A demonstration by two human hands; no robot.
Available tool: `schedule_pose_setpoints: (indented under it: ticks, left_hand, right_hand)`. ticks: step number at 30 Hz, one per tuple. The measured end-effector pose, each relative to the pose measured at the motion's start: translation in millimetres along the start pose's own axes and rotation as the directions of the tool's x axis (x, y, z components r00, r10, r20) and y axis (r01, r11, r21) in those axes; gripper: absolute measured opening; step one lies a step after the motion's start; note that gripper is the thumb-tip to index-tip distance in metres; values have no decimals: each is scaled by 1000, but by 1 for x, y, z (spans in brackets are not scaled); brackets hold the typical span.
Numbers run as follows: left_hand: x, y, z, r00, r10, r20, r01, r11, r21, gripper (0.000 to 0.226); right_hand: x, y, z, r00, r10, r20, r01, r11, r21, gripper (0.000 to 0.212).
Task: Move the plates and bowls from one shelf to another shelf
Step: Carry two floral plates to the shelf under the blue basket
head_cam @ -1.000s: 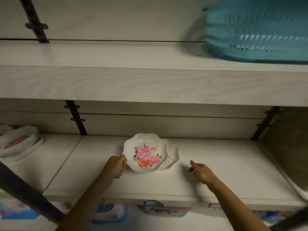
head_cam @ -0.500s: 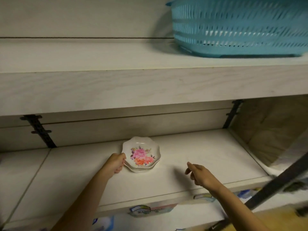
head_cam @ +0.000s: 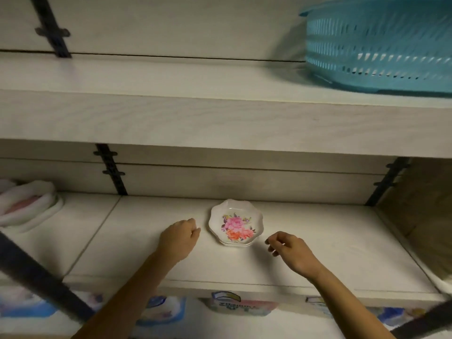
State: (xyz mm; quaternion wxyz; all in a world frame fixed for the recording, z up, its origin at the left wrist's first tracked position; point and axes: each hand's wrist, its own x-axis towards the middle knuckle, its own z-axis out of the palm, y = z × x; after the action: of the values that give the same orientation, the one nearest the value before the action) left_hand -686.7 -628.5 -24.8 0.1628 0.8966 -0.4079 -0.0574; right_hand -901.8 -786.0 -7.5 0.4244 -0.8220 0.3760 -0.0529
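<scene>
While both forearms reach over the pale wood-grain lower shelf, the left hand curls its fingers in on nothing, just left of a stack of small white scalloped plates with pink and orange flowers. The right hand, relaxed and empty, hovers just right of the stack. Higher and farther back, a turquoise slotted plastic basket sits on the upper shelf.

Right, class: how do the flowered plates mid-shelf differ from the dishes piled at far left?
The flowered plates show a sharp pink-and-orange bloom; the left pile is blurred, showing just a pinkish patch. The flowered plates form a low stack; the left pile looks taller and wider. Both are white and rest on the lower shelf.
</scene>
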Motion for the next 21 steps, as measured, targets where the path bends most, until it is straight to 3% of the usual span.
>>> schedule_pose_setpoints:
  ticks: [5,9,15,21]
  left_hand:
    - [-47,-39,-26,979,61,-196,-38,992,117,22]
    - [-95,-65,-50,971,-55,-232,91,985,148,22]
    - [-153,-113,-94,953,-254,-168,279,949,146,21]
    - [-208,-195,-121,893,-317,-319,372,920,125,27]
  right_hand:
    - [8,-40,29,983,-164,82,181,939,-293,29]
    - [10,-75,61,926,-347,152,377,812,-445,24]
    - [-2,-134,119,803,-519,292,593,655,-467,24]
    - [-23,-192,189,717,-593,366,694,553,-461,25]
